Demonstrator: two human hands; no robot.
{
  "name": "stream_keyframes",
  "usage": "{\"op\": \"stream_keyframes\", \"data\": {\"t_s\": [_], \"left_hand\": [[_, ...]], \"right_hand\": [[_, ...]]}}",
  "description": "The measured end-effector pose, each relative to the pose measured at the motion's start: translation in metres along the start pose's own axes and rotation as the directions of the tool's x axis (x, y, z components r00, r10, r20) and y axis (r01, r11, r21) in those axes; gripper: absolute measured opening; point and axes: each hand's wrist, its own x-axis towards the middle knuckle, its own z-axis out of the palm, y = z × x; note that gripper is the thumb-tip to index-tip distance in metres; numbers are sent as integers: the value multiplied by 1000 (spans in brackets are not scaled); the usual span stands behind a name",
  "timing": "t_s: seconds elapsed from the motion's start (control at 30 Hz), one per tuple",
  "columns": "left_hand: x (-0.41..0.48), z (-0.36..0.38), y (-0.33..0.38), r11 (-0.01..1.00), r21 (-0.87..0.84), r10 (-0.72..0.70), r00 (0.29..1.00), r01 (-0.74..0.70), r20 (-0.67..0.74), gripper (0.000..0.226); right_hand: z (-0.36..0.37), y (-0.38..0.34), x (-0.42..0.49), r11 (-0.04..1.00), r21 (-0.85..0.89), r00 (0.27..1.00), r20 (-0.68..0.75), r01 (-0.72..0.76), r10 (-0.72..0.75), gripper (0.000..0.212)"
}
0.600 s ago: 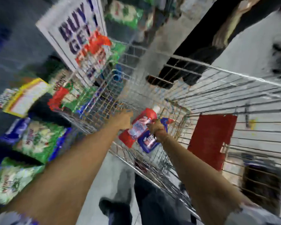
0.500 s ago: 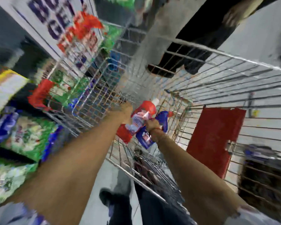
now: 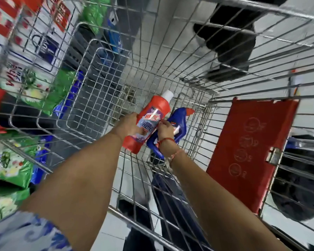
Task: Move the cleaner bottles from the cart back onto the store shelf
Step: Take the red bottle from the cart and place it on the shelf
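Observation:
Both my arms reach down into a wire shopping cart (image 3: pixel 105 73). My left hand (image 3: pixel 128 125) is wrapped around the side of a red cleaner bottle (image 3: pixel 153 113) with a white cap and a pale label. Beside it on the right lies a blue cleaner bottle (image 3: pixel 179 124) with a red tip. My right hand (image 3: pixel 166 130), a red thread on its wrist, is closed over the blue bottle's middle, and its fingertips touch the red bottle's label. Both bottles are low in the cart, near its floor.
Store shelves on the left hold green and white detergent bags (image 3: pixel 9 165) and a red-lettered sign (image 3: pixel 5 19). A red plastic child-seat flap (image 3: pixel 250 151) hangs on the cart's right side. Another person's dark legs and shoes (image 3: pixel 230 44) stand beyond the cart on white floor tiles.
The view has tipped down and closer over the cart. My hands have settled on the two bottles, the left around the red one, the right over the blue one.

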Motion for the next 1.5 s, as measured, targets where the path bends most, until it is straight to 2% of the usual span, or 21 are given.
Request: {"op": "stream_keyframes", "data": {"t_s": [0.03, 0.17, 0.33, 0.4, 0.47, 0.53, 0.63, 0.73, 0.8, 0.87, 0.97, 1.1, 1.3, 1.4, 1.5], "left_hand": [[-2, 0, 1, 1000, -6, -13, 1000, 13, -1, 58], [-22, -8, 9, 995, -88, -42, 998, 46, 46, 60], [-63, -45, 23, 953, -298, -27, 995, 55, 97, 71], [-86, -63, 29, 919, -392, -17, 998, 40, 62, 73], [-109, -80, 32, 871, -491, 29, 999, -3, 45, 65], [-136, -97, 33, 823, -563, 77, 997, -76, -23, 54], [-180, -117, 30, 732, -651, 73, 973, -201, -219, 55], [-232, -134, 20, 655, -670, 62, 908, -350, -414, 32], [-265, -139, 2, 605, -664, 15, 840, -439, -542, 34], [-301, -140, -23, 552, -666, -48, 778, -503, -627, 42], [-356, -133, -72, 478, -666, -171, 684, -572, -709, 50], [-435, -109, -144, 467, -604, -301, 526, -646, -795, 43], [-551, -57, -242, 408, -542, -491, 323, -735, -809, 44], [-602, -32, -279, 443, -489, -559, 195, -752, -806, 44], [-639, -11, -311, 483, -454, -595, 100, -749, -797, 45]], "right_hand": [[2, -1, 2, 1000, 31, 1000, 13, 6, -6, 35], [-13, -3, -3, 1000, -27, 992, 125, -7, 11, 34], [-18, -40, -27, 1000, -5, 995, 103, 2, -2, 42], [-21, -54, -44, 999, 44, 981, 194, -13, 4, 47], [-20, -72, -65, 992, 121, 951, 308, -23, -15, 53], [-15, -92, -90, 987, 163, 927, 369, 13, -74, 60], [1, -121, -135, 975, 133, 896, 388, 177, -215, 62], [22, -143, -190, 924, 88, 833, 408, 371, -373, 55], [39, -148, -228, 870, 84, 759, 452, 487, -468, 47], [58, -145, -267, 805, 96, 654, 532, 585, -538, 35], [94, -122, -330, 733, 116, 486, 678, 671, -552, 28], [144, -67, -412, 665, 117, 307, 819, 737, -484, 28], [200, 34, -527, 541, 164, 43, 936, 825, -350, 37], [219, 82, -577, 491, 210, -86, 961, 845, -264, 36], [236, 119, -614, 480, 268, -186, 959, 835, -213, 34]]}}
